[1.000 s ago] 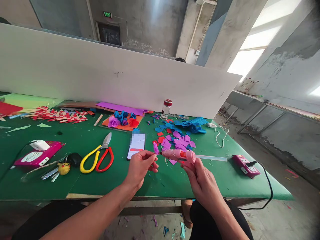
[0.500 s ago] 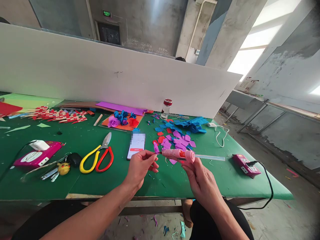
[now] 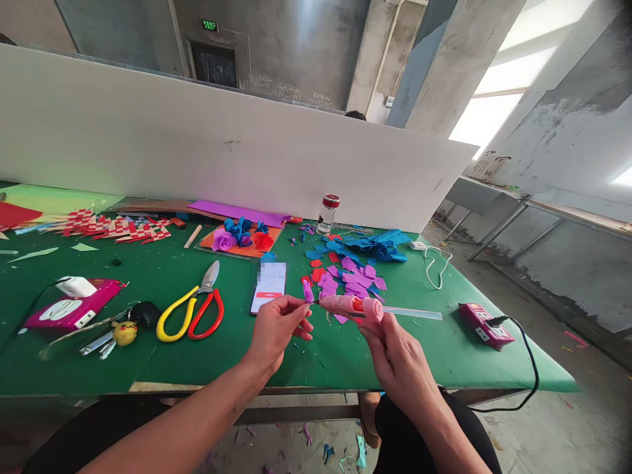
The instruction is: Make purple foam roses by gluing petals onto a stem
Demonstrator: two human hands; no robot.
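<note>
Between the thumb and forefinger of my left hand (image 3: 279, 329) is a small purple paper piece (image 3: 308, 291), held upright. My right hand (image 3: 395, 349) grips a pink glue gun (image 3: 353, 307), whose nozzle points left and is at the purple piece; whether they touch is hard to tell. A clear glue stick (image 3: 415, 313) sticks out of the gun's back end. Behind the gun lie loose purple petals (image 3: 356, 280), with red petals (image 3: 317, 274) and blue crepe paper (image 3: 380, 247) beyond. A phone (image 3: 269, 287) lies just behind my left hand.
Scissors (image 3: 203, 303), keys with a yellow charm (image 3: 124, 333) and a magenta power strip (image 3: 74, 306) lie left. Finished paper flowers (image 3: 239, 236) rest on an orange sheet. A red-lidded jar (image 3: 328, 215) stands by the white partition (image 3: 222, 145). Another power strip (image 3: 486, 326) is right.
Both hands keep nearly the same pose, with the glue gun still at the purple piece. The whole view has shifted very slightly.
</note>
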